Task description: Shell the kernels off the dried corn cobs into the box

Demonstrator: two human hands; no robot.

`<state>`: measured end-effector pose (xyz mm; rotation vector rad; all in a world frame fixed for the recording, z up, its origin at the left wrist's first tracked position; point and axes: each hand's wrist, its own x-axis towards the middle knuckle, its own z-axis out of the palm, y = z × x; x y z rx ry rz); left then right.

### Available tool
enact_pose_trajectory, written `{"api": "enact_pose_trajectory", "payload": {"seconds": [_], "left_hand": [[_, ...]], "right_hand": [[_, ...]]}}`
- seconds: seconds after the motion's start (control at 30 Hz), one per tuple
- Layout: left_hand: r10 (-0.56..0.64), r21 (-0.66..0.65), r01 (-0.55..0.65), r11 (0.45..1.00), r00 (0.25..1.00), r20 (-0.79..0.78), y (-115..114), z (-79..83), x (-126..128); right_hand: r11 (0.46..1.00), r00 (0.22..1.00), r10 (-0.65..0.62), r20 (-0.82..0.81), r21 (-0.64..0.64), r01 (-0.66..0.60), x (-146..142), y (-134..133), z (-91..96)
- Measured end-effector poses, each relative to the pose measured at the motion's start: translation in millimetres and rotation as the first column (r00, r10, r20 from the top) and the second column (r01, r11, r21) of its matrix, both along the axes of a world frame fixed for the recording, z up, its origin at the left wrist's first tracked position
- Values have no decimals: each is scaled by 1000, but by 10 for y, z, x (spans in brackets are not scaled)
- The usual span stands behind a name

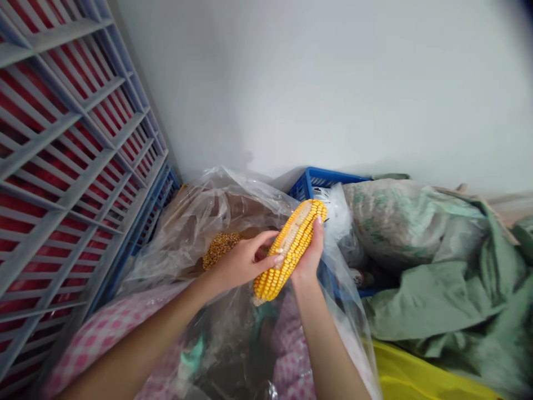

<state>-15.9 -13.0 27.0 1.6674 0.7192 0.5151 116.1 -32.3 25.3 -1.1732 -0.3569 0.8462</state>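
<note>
Holding yellow corn cob [293, 248], plump kernels [307, 230] flanking pale stripped band [295, 226]; left hand [244, 259], right hand [309, 256] both gripping it.

Two slim bare arms [166, 325] [327, 344] reach forward, the bare left hand [245, 256] with thumb out and fingers bent, the bare right hand [308, 256] curled, thumb up

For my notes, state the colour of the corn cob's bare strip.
The bare strip is pale cream; the head view shows it best.
</note>
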Motion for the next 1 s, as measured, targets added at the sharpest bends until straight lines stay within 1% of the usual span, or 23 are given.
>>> {"api": "enact_pose_trajectory", "payload": {"seconds": [0.03, 0.1, 0.17, 0.2, 0.23, 0.33, 0.37, 0.4, 0.43, 0.5, 0.57, 0.63, 0.67, 0.73, 0.77, 0.9, 1.0], "left_hand": [[-2, 25, 3, 1000, 1000, -26, -12, 9, -6], [37, 154, -18, 988, 992, -122, -32, 10, -16], [95, 294, -27, 955, 972, -217, -35, -17, -22], [133, 340, -45, 939, 962, -240, -26, -41, -26], [186, 374, -86, 924, 953, -241, -7, -71, -30], [398, 433, -294, 852, 902, -170, 97, -166, -45], [455, 438, -352, 828, 877, -155, 136, -189, -48], [492, 423, -395, 816, 858, -147, 169, -203, -49], [506, 389, -423, 818, 851, -139, 191, -208, -45], [472, 258, -434, 863, 875, -108, 189, -197, -20], [393, 115, -385, 916, 918, -58, 131, -177, 27], [353, 39, -352, 935, 935, -32, 48, -169, 81], [371, 40, -370, 928, 928, -36, 9, -169, 104], [424, 82, -419, 904, 904, -53, -46, -173, 128], [430, 109, -422, 900, 901, -61, -60, -173, 128], [368, 181, -346, 921, 924, -101, -75, -171, 101], [415, 175, -391, 904, 900, -133, -103, -212, 118]], "right_hand": [[1000, 1000, 11, -24, -7, -11, -1, -2, -1], [999, 995, 43, -92, -24, -45, -16, -7, -7], [997, 990, 61, -124, -30, -65, -44, -13, -13], [997, 989, 60, -135, -30, -64, -60, -15, -14], [998, 987, 53, -153, -29, -58, -75, -16, -13], [999, 972, 37, -231, -15, -42, -111, -8, -14], [999, 968, 34, -249, -11, -38, -120, -2, -18], [999, 967, 30, -254, -11, -33, -130, 4, -25], [1000, 971, 22, -239, -14, -27, -141, 11, -36], [1000, 985, 8, -171, -25, -12, -178, 20, -68], [999, 994, 12, -107, -33, -15, -235, 21, -109], [998, 997, 46, -59, -47, -49, -298, 14, -151], [996, 997, 65, -35, -55, -67, -324, 8, -169], [993, 995, 94, 21, -81, -92, -347, -1, -190], [991, 994, 100, 50, -94, -95, -342, -3, -192], [993, 981, 73, 182, -104, -54, -271, 3, -143], [992, 939, 63, 338, -125, -21, -265, 3, -92]]}}
